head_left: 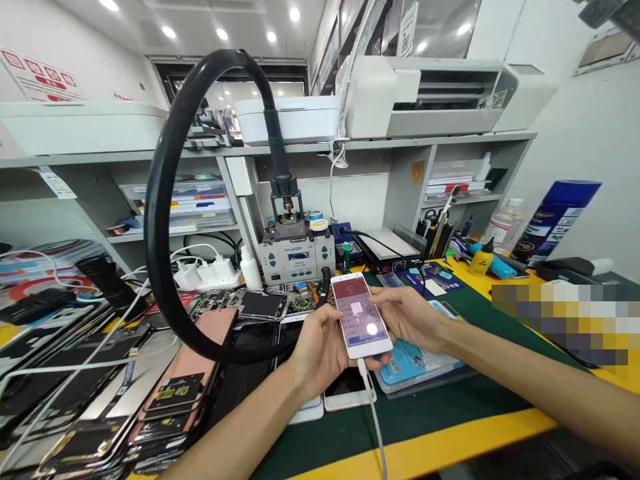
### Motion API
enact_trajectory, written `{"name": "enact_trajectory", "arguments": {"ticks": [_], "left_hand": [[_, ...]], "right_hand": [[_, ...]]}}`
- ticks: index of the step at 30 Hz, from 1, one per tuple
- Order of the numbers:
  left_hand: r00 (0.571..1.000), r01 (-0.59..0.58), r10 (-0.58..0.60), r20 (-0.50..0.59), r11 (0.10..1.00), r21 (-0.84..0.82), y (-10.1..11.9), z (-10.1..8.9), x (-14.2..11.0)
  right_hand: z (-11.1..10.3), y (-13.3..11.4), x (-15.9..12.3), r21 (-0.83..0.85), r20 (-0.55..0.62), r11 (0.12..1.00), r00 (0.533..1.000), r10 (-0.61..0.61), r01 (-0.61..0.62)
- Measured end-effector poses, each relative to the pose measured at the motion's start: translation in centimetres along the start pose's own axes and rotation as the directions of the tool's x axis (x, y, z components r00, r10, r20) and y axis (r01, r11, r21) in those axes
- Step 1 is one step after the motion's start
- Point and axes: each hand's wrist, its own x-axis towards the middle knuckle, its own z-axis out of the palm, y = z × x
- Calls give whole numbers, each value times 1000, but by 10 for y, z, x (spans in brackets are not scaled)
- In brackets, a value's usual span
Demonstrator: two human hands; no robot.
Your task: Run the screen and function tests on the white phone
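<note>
A white smartphone with its screen lit is held up between my two hands. My left hand grips its left edge, with the thumb at the side of the screen. On the other edge, my right hand is closed around the phone, its thumb near the screen and fingers reaching behind. A white charging cable is plugged into the phone's bottom end and hangs toward me. Below the hands lie another white phone and a blue-and-clear plastic packet on the green mat.
A hot-air station stands behind the phone, its thick black hose arching over the left side. Phone panels and parts are stacked at left. A power strip, yellow bottle and blue spray can stand farther back.
</note>
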Motion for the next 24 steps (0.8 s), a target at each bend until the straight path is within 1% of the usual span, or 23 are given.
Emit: {"name": "enact_trajectory", "arguments": {"ticks": [2,5,9,14,24], "left_hand": [[1000,-4,4,-6,1000,5,-2,-2,1],[1000,-7,7,3,1000,27,-3,-4,2],[1000,17,-17,-10,997,75,-3,-3,1],[1000,4,-3,-18,996,85,-3,-2,1],[999,1,4,-42,992,126,-4,2,0]], "right_hand": [[-5,-1,1,12,60,1000,998,4,-4],[-12,1,0,6,142,1000,990,-22,21],[-18,5,-3,24,209,999,977,-49,44],[-19,6,-5,42,214,998,976,-51,43],[-18,6,-7,26,181,998,981,-66,63]]}}
